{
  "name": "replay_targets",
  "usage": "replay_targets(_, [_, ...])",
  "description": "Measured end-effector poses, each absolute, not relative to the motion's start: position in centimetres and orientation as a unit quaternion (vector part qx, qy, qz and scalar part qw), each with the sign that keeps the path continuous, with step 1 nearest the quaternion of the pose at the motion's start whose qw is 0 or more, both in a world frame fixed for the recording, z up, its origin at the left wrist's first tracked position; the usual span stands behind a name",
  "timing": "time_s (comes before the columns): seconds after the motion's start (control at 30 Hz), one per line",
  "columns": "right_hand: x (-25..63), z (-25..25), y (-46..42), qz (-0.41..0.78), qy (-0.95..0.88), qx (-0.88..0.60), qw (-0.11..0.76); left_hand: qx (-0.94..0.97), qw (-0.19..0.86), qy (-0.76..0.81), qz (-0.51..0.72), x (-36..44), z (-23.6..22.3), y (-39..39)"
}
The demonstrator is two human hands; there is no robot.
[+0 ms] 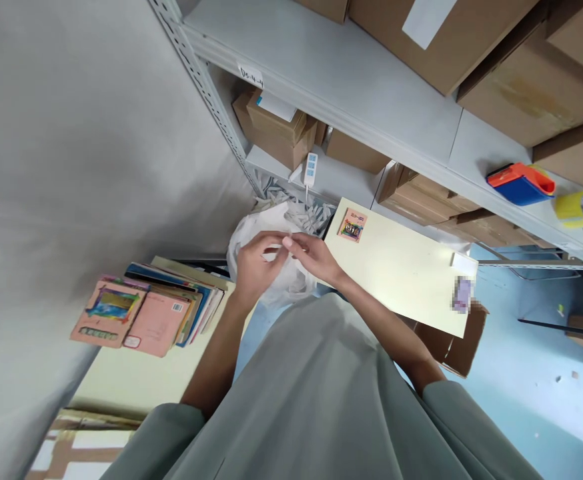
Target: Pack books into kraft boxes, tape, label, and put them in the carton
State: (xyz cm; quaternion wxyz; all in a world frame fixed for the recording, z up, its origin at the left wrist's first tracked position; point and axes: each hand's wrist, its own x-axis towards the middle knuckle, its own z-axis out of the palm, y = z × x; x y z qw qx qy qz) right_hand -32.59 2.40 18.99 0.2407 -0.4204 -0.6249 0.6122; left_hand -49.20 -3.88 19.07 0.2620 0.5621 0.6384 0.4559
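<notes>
My left hand (255, 263) and my right hand (314, 257) meet in front of my chest, fingertips pinched together on a small white scrap (275, 253) that I cannot make out clearly. Right behind them sits a white plastic bag (251, 230), bunched and open at the top. To the left, a pile of colourful thin books (154, 310) lies fanned out on a pale yellow tabletop (136, 380). A small pink picture card (352, 225) lies at the corner of a second pale yellow table (401, 273) on my right.
A grey metal shelf (336, 87) runs across the top, loaded with cardboard boxes (279, 130), a white power strip (310, 169), a red-and-blue tape dispenser (520, 183) and a yellow tape roll (579, 207). Shredded paper (296, 203) lies below it. A grey wall is at left, blue floor at right.
</notes>
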Motion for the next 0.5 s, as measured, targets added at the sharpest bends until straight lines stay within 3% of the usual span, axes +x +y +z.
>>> replay_targets(0.17, [-30.8, 19.5, 3.1, 0.539, -0.614, -0.504, 0.278, 0.648, 0.218, 0.566, 0.461, -45.1, 19.1, -5.4])
replay_targets(0.33, [-25.6, 19.6, 3.6, 0.551, -0.567, -0.534, 0.299, 0.636, 0.238, 0.567, 0.467, -43.7, 18.2, -6.2])
replay_targets(0.5, [-19.3, 20.8, 2.8, 0.507, -0.547, -0.588, 0.312, 0.627, 0.226, 0.661, 0.345, -45.7, 14.4, -3.1])
